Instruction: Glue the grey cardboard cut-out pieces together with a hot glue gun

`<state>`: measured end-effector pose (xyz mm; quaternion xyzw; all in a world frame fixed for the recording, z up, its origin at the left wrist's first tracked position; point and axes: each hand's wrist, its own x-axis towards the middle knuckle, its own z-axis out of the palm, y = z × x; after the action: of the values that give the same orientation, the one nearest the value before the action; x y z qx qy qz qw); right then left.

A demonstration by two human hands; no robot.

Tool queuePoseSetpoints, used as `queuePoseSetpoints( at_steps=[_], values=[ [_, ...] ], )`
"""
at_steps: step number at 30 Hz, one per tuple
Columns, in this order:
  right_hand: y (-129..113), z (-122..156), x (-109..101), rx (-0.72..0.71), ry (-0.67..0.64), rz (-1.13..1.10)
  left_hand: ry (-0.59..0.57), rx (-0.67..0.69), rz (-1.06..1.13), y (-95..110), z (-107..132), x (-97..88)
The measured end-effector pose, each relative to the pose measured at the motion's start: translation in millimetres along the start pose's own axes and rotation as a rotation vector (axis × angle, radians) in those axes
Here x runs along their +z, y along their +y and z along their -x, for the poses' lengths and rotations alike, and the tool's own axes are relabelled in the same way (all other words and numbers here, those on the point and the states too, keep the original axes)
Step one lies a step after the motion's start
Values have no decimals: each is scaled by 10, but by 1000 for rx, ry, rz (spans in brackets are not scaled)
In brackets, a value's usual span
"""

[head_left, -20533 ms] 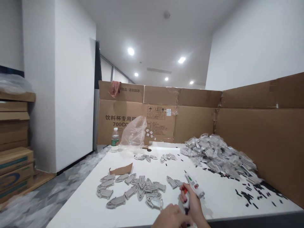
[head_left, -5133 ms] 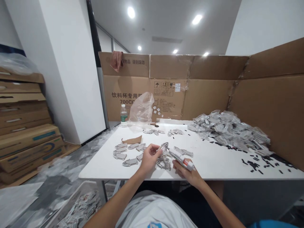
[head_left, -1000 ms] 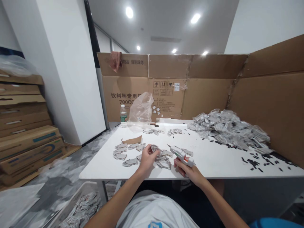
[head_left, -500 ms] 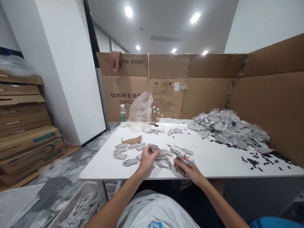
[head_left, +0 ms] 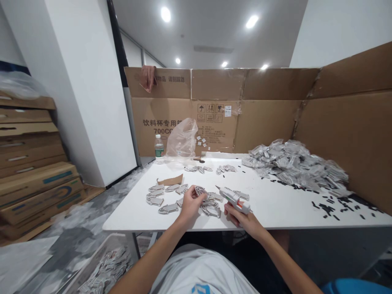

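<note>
white plastic glue gun [head_left: 234, 200] swung nozzle-left, clamped in right hand [head_left: 240, 218]; left hand [head_left: 190, 206] pinches grey fish-shaped cut-out [head_left: 199, 190].

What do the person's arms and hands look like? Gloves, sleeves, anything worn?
The left hand and right hand are bare, no gloves. The left forearm and right forearm show no sleeve, watch or band. Below them is a pale grey-white shirt with a blue logo on the chest.
</note>
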<state>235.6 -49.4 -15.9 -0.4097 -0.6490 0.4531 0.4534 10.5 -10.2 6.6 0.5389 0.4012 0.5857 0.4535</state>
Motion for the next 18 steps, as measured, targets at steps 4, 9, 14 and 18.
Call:
queuePoseSetpoints(
  at_steps=[4,9,14,18],
  values=[
    [17,-2,-4,-1,-2,-5,-4,5,15,12,6,6],
    [16,0,-9,-7,-5,-19,-7,-2,23,48,16,8],
    [-34,15,7,5,13,-30,-4,-13,23,60,19,15],
    [-61,14,18,3,13,-36,-2,-9,18,27,8,14]
  ],
)
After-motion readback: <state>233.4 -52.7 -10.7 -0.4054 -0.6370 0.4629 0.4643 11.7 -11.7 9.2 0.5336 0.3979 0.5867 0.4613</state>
